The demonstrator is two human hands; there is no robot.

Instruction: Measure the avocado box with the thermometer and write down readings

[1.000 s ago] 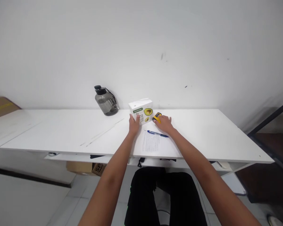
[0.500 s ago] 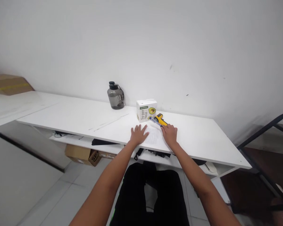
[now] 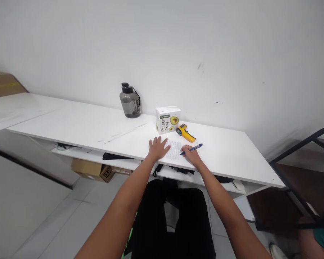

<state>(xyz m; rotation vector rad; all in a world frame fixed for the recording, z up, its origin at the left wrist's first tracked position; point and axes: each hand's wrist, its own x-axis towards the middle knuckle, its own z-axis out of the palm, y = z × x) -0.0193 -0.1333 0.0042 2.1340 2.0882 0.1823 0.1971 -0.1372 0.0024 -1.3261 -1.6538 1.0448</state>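
A blue pen (image 3: 196, 147) is held in my right hand (image 3: 191, 155), its tip down at the right side of a sheet of paper (image 3: 174, 149) covered with small writing. My left hand (image 3: 157, 148) lies flat with fingers spread on the left edge of that sheet. Just beyond the paper stands a white box (image 3: 164, 124) printed with "Su-per Meal" and avocados. Beside the box, a yellow infrared thermometer gun (image 3: 186, 133) lies on the white table (image 3: 226, 151), apart from both hands.
A grey jug with a black lid (image 3: 130, 102) stands against the wall. Cardboard boxes rest at the far left (image 3: 5, 84) and under the table (image 3: 88, 168). At right is a dark-framed chair (image 3: 299, 172), with part of another person's leg (image 3: 307, 241) low down.
My right hand has shifted the pen from near the thermometer gun down to the paper's right side. My left hand stays on the sheet. The view has tilted slightly.
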